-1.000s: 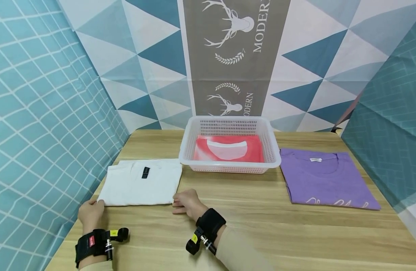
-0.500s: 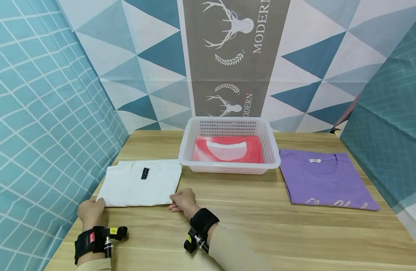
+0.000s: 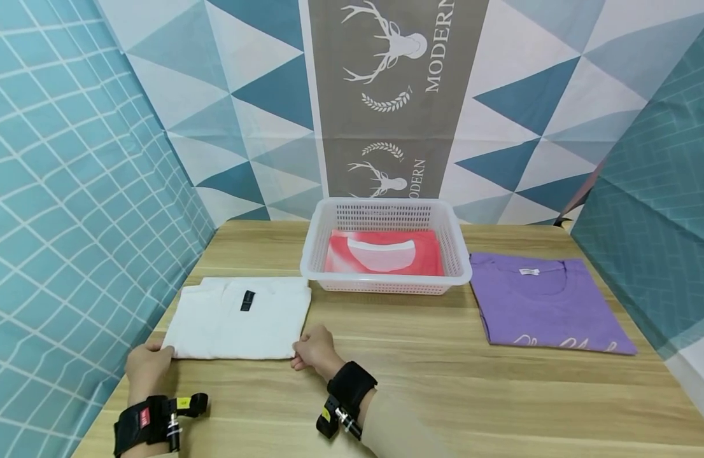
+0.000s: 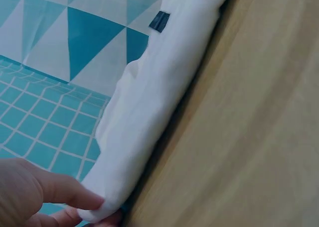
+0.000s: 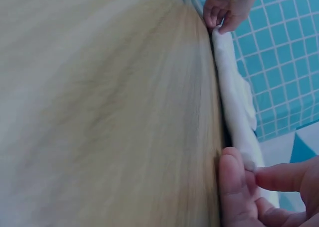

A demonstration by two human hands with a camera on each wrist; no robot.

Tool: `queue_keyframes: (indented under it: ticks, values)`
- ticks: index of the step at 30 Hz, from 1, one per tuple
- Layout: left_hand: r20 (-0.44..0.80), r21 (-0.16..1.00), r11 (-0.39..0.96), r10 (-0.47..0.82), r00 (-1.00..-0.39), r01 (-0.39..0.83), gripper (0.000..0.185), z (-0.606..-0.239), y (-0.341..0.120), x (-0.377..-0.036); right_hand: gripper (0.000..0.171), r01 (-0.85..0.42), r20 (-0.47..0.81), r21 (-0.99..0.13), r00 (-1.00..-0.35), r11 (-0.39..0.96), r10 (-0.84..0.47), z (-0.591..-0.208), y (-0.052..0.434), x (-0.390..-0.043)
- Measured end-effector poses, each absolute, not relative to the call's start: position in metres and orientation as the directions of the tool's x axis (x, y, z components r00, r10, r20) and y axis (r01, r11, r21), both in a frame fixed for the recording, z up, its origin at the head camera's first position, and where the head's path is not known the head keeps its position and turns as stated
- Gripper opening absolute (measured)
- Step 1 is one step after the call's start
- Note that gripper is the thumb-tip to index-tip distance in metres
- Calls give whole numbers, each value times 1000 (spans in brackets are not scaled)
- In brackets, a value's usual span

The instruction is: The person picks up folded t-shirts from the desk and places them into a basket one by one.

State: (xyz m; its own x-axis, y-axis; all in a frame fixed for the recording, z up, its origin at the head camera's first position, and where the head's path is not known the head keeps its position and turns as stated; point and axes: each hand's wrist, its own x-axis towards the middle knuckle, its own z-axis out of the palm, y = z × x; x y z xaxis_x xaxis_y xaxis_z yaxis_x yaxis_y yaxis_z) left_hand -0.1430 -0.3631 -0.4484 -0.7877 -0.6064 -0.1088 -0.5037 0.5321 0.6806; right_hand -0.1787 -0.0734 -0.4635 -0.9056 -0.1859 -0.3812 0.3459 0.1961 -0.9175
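Wooden counter [image 3: 443, 381], patterned backdrop: folded white shirt [image 3: 240, 316] lies near-left, left hand [image 3: 147, 364] and right hand [image 3: 313, 348] each pinching a near corner with curled fingers [image 4: 65, 192]; apparently gripping before a lift, which needs an even raise.

Head view high, facing forward-down over table [image 3: 443, 381]; wrist views close, low; all share white shirt [image 3: 240, 318].

Matt white cloth shirt [image 3: 240, 317], wooden table [image 3: 443, 381]

3 shirts: white [image 3: 240, 317], red [image 3: 383, 252], purple [image 3: 547, 302]; 1 basket [image 3: 386, 213]; 2 hands.
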Motion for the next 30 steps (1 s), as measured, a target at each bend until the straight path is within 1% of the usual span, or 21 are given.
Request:
queue_keyframes:
  ticks: [2,4,8,12,14,17,20,24,27,30]
  values:
    - [-157,683,513,-592,-790,-520,42,-448,-365,-139,42,336,-384,-910,-903,241,-192,-462,-69,-173]
    - [-225,675,500,-560,-797,-542,48,-448,-367,-135,41,327,-387,-905,-899,273,-206,-461,-63,-168]
    - [-339,661,496,-471,-814,-563,57,-447,-370,-126,42,318,-387,-907,-889,277,-246,-458,-51,-158]
    - [-403,632,532,-396,-825,-564,60,-448,-371,-117,49,298,-378,-910,-882,289,-281,-458,-40,-151]
    - [-424,625,539,-374,-825,-566,60,-447,-369,-114,48,292,-381,-907,-876,302,-297,-457,-35,-149]
    - [-421,615,555,-371,-828,-561,59,-447,-366,-111,47,293,-392,-902,-864,317,-317,-453,-30,-146]
    - [-387,581,606,-382,-839,-543,58,-444,-362,-112,43,284,-386,-905,-862,317,-330,-451,-29,-146]
    - [-333,545,661,-393,-857,-515,60,-441,-357,-119,36,261,-340,-924,-894,279,-292,-456,-31,-148]
    - [-286,551,676,-397,-872,-489,58,-442,-353,-124,30,245,-305,-936,-922,251,-238,-463,-35,-150]
    - [-251,543,699,-394,-884,-465,54,-445,-349,-126,22,246,-300,-937,-932,250,-206,-468,-36,-151]
